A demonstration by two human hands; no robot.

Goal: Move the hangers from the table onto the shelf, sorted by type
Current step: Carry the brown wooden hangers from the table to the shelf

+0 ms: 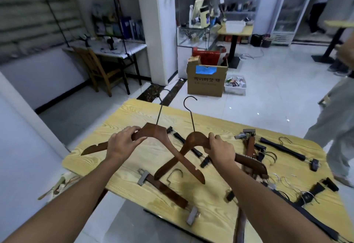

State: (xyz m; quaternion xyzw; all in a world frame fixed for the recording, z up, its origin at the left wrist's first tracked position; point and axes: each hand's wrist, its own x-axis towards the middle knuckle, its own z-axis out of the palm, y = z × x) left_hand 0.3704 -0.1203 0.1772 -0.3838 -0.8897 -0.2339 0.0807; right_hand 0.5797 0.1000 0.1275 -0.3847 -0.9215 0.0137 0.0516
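Observation:
My left hand grips a brown wooden coat hanger by its left arm, lifted above the yellow wooden table. My right hand grips a second brown wooden coat hanger near its right shoulder. The two hangers cross in the middle, black hooks pointing away from me. On the table lie a brown clip hanger near the front, black clip hangers at the right, and a pile of brown ones. No shelf is in view.
A person in grey trousers stands at the table's right edge. Beyond the table on the floor sit a cardboard box and a white bin. A wooden chair and a desk stand at the left.

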